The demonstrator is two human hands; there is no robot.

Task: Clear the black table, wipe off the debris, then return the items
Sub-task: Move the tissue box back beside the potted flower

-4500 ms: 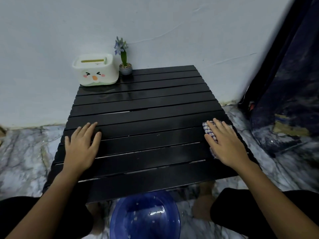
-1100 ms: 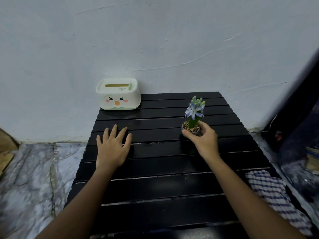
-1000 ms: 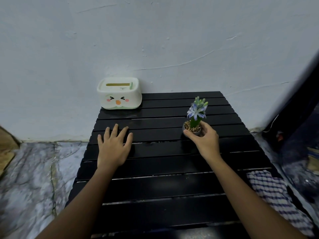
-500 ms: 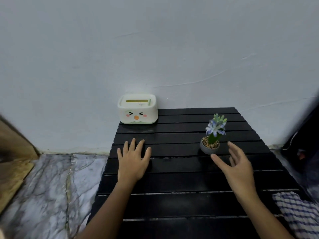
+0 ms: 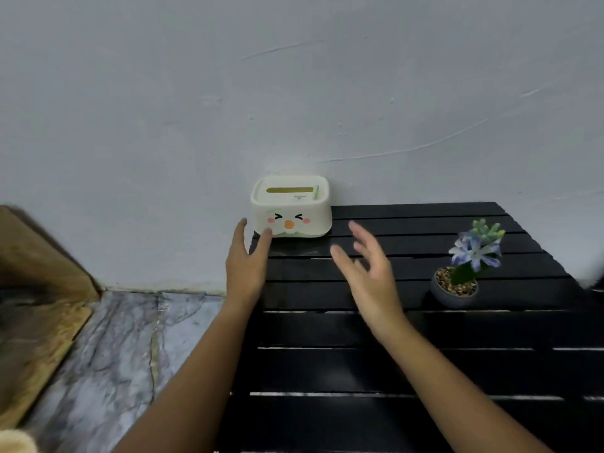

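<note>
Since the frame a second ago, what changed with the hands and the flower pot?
The right hand let go of the flower pot and moved left; both hands now reach, open, toward the tissue box, the left hand touching its corner. Box and pot stay put.

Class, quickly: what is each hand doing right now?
Left hand: open, fingertips at the tissue box.
Right hand: open, holding nothing.

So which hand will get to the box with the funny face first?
Probably the left hand. Its open fingers already reach the near left corner of the box at the back of the table. The right hand is open too, but hangs in the air, apart from the box.
</note>
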